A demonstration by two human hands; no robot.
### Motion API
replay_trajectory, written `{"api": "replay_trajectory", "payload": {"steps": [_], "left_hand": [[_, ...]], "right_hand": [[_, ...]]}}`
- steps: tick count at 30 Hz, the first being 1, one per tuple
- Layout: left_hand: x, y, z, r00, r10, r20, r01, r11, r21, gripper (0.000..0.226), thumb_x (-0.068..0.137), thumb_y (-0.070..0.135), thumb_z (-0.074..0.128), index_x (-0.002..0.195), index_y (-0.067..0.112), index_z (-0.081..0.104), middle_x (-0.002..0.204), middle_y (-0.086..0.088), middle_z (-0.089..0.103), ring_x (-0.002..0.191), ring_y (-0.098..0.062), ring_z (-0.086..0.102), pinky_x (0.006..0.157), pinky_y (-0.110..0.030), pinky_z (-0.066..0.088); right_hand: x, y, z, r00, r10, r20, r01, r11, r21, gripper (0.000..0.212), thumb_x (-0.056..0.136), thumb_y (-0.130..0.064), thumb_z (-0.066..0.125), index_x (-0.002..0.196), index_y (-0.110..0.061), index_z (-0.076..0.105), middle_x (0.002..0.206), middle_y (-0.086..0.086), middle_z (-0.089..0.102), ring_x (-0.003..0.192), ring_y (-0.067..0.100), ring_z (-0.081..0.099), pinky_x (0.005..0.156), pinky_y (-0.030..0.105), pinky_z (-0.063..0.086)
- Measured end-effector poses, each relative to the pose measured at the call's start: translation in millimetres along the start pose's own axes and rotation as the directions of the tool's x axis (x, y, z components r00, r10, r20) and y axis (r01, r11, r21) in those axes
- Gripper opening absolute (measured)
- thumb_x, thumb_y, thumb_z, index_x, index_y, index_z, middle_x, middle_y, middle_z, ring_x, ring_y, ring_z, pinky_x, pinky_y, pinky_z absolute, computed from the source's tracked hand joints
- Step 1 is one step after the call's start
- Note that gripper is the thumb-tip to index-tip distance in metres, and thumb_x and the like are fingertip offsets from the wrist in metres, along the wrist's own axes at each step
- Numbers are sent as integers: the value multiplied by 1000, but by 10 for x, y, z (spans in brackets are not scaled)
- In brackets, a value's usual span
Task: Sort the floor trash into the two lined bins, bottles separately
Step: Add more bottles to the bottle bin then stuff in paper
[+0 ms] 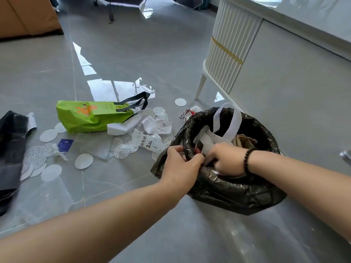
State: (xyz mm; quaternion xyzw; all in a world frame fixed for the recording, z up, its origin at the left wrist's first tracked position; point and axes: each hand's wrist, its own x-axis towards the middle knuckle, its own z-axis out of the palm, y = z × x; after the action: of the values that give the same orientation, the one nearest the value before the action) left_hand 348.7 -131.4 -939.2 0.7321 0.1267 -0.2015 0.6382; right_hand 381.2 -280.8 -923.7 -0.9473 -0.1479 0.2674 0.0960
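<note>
A bin lined with a black plastic bag [235, 188] stands on the grey floor at the right. My left hand [180, 164] grips the liner's near-left rim. My right hand [226, 158], with a dark bead bracelet on the wrist, is inside the bin, closed on white paper trash. A white bag with a loop handle [226, 122] and brown paper [245, 141] lie in the bin. Left of the bin the floor holds a green paper bag [89, 116] with black handles, crumpled white wrappers [152, 133], several round white discs [83, 161] and a small blue card [65, 146].
A white ribbed cabinet [231, 48] on thin legs stands behind the bin at the right. Another black bag [11, 149] lies at the left edge. An orange-brown piece of furniture [24, 16] fills the top left. A stand's dark legs [111, 16] are at the far top.
</note>
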Motion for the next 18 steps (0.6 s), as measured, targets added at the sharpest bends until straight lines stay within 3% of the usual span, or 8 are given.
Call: {"api": "replay_trajectory", "payload": {"steps": [1, 3, 5, 7, 11, 13, 15, 18], "left_hand": [[-7, -30, -41, 1000, 18, 22, -17, 999, -44, 33, 86, 29, 66, 111, 23, 45, 96, -2, 60, 87, -13, 64, 75, -30, 53], [2, -132, -188, 996, 78, 38, -73, 991, -113, 27, 92, 22, 59, 116, 20, 48, 95, -5, 58, 70, -4, 60, 60, -18, 46], [62, -325, -453, 993, 113, -42, -117, 987, -107, 22, 94, 12, 54, 116, 16, 52, 92, -5, 58, 65, -6, 59, 55, -15, 44], [141, -638, -845, 967, 106, -231, -106, 994, 11, 24, 92, 2, 54, 112, 16, 54, 98, -5, 60, 71, -13, 60, 58, -19, 45], [165, -1401, -1825, 804, -29, -594, 228, 938, 262, 36, 84, 5, 59, 118, 14, 49, 125, -9, 49, 90, -24, 57, 83, -37, 49], [128, -1655, -2199, 773, -41, -633, 377, 833, 406, 49, 84, 17, 64, 128, 11, 44, 136, -13, 36, 110, -30, 50, 97, -43, 43], [102, -1757, -2477, 738, -43, -674, 513, 685, 517, 69, 82, 32, 70, 137, 9, 35, 142, -15, 27, 127, -34, 33, 105, -46, 32], [207, -1837, -2786, 644, -140, -752, 647, 624, 438, 85, 75, 43, 73, 137, 4, 30, 141, -15, 25, 129, -34, 26, 105, -46, 28]], "right_hand": [[-38, 27, -62, 999, 10, -39, -7, 995, 96, 35, 86, -2, 52, 103, -23, 74, 99, -9, 71, 95, 7, 61, 90, 23, 46], [-108, 72, -184, 984, 44, -174, -3, 973, 230, 40, 84, 5, 49, 97, -22, 76, 88, -13, 70, 75, -9, 59, 73, 9, 45], [-208, 38, -270, 934, 77, -350, 34, 954, 299, 38, 85, 5, 51, 90, -23, 76, 77, -15, 70, 58, -7, 57, 54, 5, 39], [-308, -72, -316, 854, 58, -517, 141, 931, 337, 36, 85, 4, 54, 83, -24, 75, 66, -18, 69, 52, 8, 57, 45, 8, 37], [-424, -578, -341, 756, -144, -639, 423, 852, 309, 30, 82, 2, 57, 81, -23, 75, 66, -10, 69, 57, 15, 63, 51, 24, 49], [-422, -842, -283, 737, -279, -615, 503, 835, 224, 27, 77, -6, 55, 82, -23, 75, 69, -17, 67, 65, 11, 65, 59, 13, 47], [-327, -1049, -153, 804, -337, -491, 494, 837, 235, 27, 75, -10, 55, 82, -26, 75, 73, -17, 69, 69, 6, 64, 63, 11, 47], [-119, -1267, 155, 914, -353, -200, 393, 894, 217, 25, 81, -13, 57, 88, -30, 74, 77, -15, 68, 71, 0, 60, 67, 12, 46]]}}
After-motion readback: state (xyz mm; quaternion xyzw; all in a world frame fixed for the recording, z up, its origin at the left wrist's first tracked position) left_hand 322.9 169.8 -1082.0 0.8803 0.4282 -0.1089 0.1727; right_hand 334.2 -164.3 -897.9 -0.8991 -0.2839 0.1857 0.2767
